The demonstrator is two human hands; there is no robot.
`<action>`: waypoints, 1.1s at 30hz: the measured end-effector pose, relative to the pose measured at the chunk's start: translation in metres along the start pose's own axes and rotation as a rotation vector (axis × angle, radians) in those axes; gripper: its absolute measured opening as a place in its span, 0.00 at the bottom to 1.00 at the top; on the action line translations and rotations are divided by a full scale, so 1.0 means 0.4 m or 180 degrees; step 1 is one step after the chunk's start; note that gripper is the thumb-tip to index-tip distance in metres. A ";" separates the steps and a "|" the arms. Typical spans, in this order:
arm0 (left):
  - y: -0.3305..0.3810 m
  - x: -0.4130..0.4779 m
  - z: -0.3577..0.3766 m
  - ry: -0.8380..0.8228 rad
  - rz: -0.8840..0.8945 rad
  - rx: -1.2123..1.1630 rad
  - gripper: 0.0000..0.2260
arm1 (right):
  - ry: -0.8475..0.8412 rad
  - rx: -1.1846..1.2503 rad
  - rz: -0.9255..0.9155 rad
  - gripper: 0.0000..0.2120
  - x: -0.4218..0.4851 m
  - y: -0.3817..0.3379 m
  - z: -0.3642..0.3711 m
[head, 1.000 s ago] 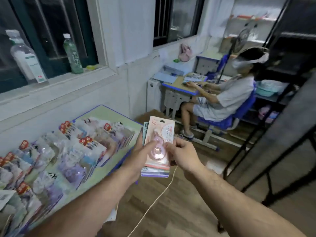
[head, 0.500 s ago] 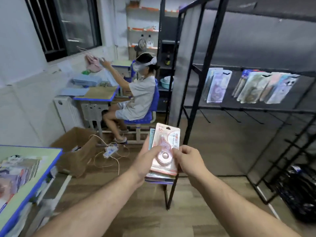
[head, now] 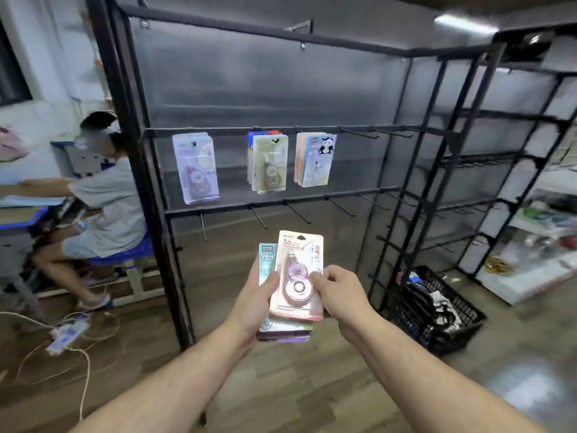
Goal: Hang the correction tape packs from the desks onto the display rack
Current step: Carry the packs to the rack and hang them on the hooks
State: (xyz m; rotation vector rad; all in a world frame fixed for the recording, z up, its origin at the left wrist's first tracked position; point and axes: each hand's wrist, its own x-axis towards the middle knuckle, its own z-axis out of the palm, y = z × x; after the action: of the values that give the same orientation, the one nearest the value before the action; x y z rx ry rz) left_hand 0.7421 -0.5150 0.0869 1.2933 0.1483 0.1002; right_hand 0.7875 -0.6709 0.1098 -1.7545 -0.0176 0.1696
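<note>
Stack of carded correction tape packs (head: 284,332) held mid-air, near centre, in front of the black metal display rack (head: 150,182). The top pack (head: 299,273) is a pink card with a clear blister over a pinkish tape dispenser, "36" printed near its top. A teal pack (head: 267,257) peeks out behind on the left.

The left hand (head: 259,303) grips the stack, thumb on the front and fingers behind. The right hand (head: 338,290) pinches the top pack's right edge.

Compared with half a second ago, the view has swung right. The rack now sits straight ahead instead of oblique at right, and the seated person in a grey shirt (head: 106,195) has slid to the far left. The grip on the stack is unchanged.

The top pack's long axis is upright, leaning slightly right. Its hang-hole end points up toward the rack and its printed face points at the camera.

Three groups of hanging packs sit on the far upper rail: left (head: 196,168), middle (head: 270,164), right (head: 315,159). A black plastic crate (head: 437,310) is on the floor at right.
</note>
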 end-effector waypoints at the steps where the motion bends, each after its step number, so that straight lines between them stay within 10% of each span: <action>1: -0.007 0.027 0.033 -0.0085 0.0055 0.0107 0.16 | 0.0069 -0.0048 -0.0014 0.11 0.020 -0.001 -0.038; 9: 0.005 0.251 0.219 -0.0313 0.0542 0.1057 0.22 | 0.0365 -0.0017 -0.0152 0.11 0.211 -0.005 -0.211; 22: 0.026 0.704 0.376 -0.0942 0.0577 0.0569 0.30 | 0.0770 -0.0312 -0.0429 0.15 0.571 -0.114 -0.368; 33: 0.039 0.873 0.451 -0.0176 0.0577 0.0208 0.20 | 0.0181 -0.0395 -0.0924 0.09 0.830 -0.174 -0.459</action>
State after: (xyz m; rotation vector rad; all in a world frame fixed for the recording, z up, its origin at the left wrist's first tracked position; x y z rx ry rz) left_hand 1.1164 -0.6272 0.1312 1.3719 -0.0134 0.2158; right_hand 1.1444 -0.8013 0.1763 -1.8575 -0.2446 -0.0949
